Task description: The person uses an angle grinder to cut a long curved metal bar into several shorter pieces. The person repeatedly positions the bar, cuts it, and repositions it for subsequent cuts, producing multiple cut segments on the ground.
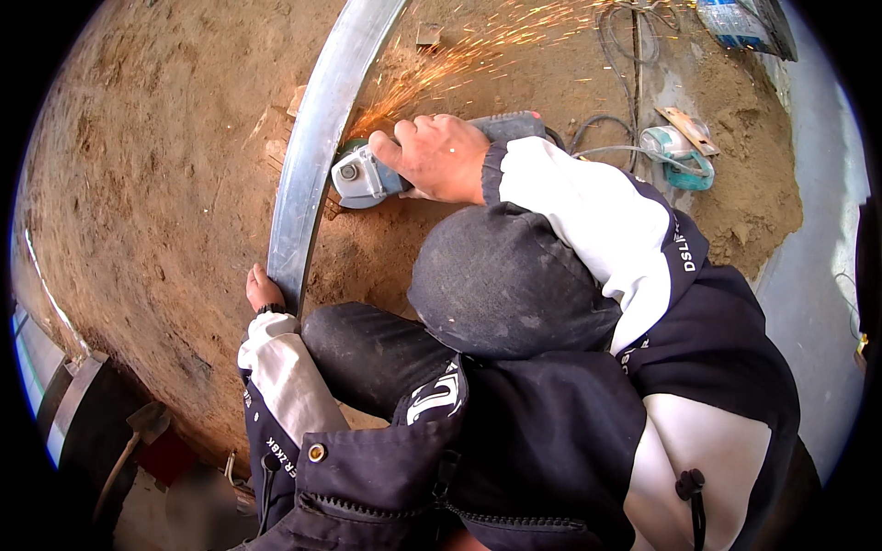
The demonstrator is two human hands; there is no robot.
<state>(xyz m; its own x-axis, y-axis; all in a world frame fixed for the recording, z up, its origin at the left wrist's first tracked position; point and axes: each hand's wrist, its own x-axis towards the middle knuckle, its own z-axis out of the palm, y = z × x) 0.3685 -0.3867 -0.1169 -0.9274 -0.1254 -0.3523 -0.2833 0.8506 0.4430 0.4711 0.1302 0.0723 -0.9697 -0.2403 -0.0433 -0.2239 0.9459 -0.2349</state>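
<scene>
My right hand [441, 156] is wrapped around an angle grinder [363, 179], its grey metal head low against the side of a long silver metal beam [308, 161]. A stream of orange sparks flies from the contact toward the upper right. The beam runs from the top of the view down toward my left knee and looks curved through the lens. At its near end my left hand [264, 287] grips the beam's left side, its fingers partly hidden. The grinder's dark body [510, 126] reaches out behind my right hand.
Brown dirt ground [175, 147] lies all around. To the right are a teal and white corded device [675, 154], a wooden piece [689, 130], a looping dark cable [629, 83] and a blue container [732, 23]. A shovel [147, 421] leans at the lower left.
</scene>
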